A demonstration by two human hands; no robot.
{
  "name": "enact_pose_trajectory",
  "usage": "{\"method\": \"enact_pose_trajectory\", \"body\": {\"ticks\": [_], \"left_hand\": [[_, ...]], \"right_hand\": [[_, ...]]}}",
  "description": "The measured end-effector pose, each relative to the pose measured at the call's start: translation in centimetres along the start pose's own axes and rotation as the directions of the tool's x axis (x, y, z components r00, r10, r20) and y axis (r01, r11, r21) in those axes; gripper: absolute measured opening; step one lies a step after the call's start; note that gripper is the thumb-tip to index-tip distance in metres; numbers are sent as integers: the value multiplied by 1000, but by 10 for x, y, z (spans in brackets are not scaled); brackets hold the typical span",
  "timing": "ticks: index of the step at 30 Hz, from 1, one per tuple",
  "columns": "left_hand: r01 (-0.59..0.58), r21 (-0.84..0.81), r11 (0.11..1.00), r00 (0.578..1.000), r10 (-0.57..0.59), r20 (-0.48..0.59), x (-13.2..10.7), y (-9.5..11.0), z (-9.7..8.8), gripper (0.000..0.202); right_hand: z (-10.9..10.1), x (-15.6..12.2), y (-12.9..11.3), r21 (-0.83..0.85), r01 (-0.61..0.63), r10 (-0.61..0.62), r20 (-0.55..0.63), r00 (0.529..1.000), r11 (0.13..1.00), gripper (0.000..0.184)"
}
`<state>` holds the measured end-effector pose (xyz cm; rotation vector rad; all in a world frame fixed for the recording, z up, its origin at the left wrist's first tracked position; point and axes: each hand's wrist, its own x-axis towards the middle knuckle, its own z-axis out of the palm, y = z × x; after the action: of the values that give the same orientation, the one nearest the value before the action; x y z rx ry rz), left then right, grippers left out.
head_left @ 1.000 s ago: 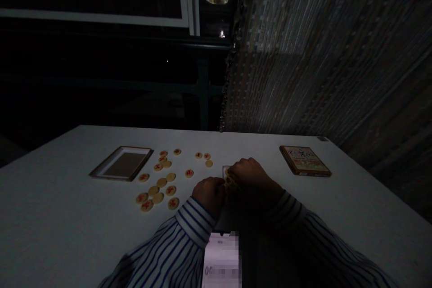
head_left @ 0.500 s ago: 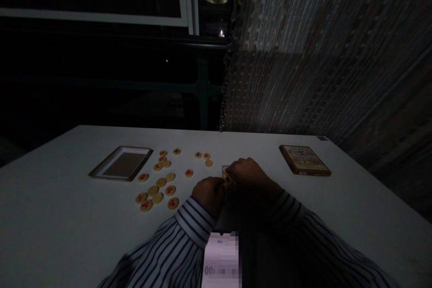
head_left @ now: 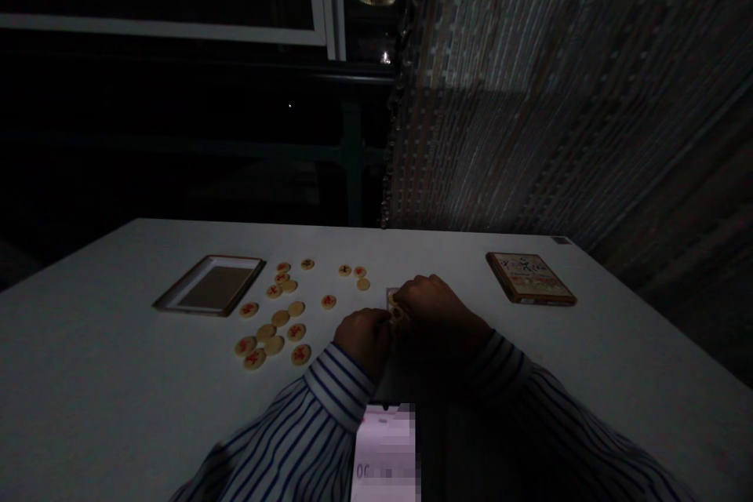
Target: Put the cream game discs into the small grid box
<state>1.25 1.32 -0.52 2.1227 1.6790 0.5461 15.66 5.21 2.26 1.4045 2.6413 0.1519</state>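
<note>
My left hand (head_left: 363,339) and my right hand (head_left: 435,310) meet at the middle of the white table, fingers closed in a pinch. Between them show round wooden Chinese chess pieces (head_left: 398,314), mostly covered by the fingers and in dim light. A pale, thin edge, perhaps of a small tray or box (head_left: 389,296), peeks out beside my right fingertips; the rest of it is hidden. To the left of my hands lie several loose chess pieces (head_left: 296,332), some with red or dark characters up, others blank side up.
An open, shallow box half (head_left: 232,309) lies at the left on the white table (head_left: 176,392). The printed box lid (head_left: 532,278) lies at the right. A lit phone (head_left: 385,447) is at the near edge, below my wrists. A bead curtain (head_left: 500,118) hangs behind.
Both hands stay in nearly the same place, with only slight finger movement at the pieces between them. The loose pieces and both box halves have not moved.
</note>
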Motion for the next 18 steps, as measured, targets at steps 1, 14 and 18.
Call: {"method": "enact_pose_trajectory", "body": {"ticks": [1, 14, 18], "left_hand": [[4, 6, 1000, 1000, -4, 2, 0, 0, 0, 27], [28, 12, 1000, 1000, -28, 12, -1, 2, -1, 27], [35, 2, 999, 999, -35, 7, -1, 3, -1, 27]], "right_hand": [[0, 0, 0, 1, 4, -4, 1, 1000, 1000, 21], [2, 1, 0, 6, 18, -18, -11, 1000, 1000, 19], [1, 0, -1, 11, 18, -18, -25, 1000, 1000, 22]]}}
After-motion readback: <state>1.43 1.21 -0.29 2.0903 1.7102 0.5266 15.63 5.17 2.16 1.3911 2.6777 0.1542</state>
